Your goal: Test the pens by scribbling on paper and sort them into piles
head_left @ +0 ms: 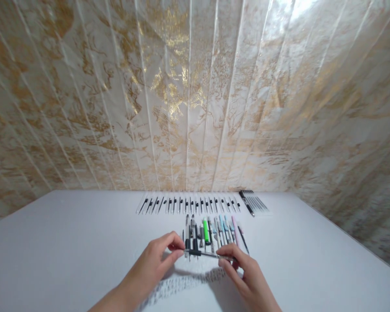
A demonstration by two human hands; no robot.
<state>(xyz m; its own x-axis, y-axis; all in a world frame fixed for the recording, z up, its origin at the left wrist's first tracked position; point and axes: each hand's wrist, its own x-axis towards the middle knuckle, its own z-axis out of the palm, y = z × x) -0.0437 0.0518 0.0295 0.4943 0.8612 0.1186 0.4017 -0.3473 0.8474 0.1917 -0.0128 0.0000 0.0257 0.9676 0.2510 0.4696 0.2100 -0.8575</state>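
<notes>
Both hands hold a pen [208, 255] with a clear barrel and a black grip, level above the white table. My left hand [164, 253] pinches its left end by the black grip between thumb and fingertips. My right hand [238, 262] is closed round the right end, thumb against the fingers. Just beyond the pen lies a group of pens and markers, among them a bright green highlighter [206, 230], a pink pen [235, 229] and several black pens. Whether the held pen is in one piece or in parts is too small to tell.
Along the table's back edge runs a row of clear pens with black parts [186, 205]. To its right lies a pack of thin black refills or pens [258, 203]. Dark handwriting-like marks [182, 284] spread under my hands. A gold-patterned curtain [182, 95] hangs behind the table [68, 247].
</notes>
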